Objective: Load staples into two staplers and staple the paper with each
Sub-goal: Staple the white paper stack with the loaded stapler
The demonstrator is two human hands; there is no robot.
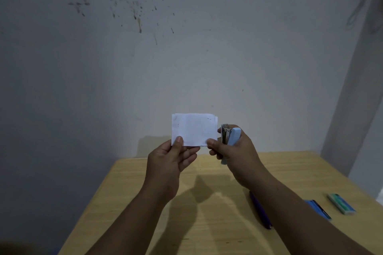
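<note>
I hold a small folded white paper up in front of the wall, above the far edge of the table. My left hand pinches its lower left corner. My right hand pinches the lower right corner with thumb and forefinger while its palm grips a light blue stapler, upright, metal jaw end up, just right of the paper. A dark purple stapler lies on the table partly under my right forearm.
The wooden table stands against a stained white wall. At its right side lie a blue staple box and a green staple box. The table's left edge drops off to a dark floor.
</note>
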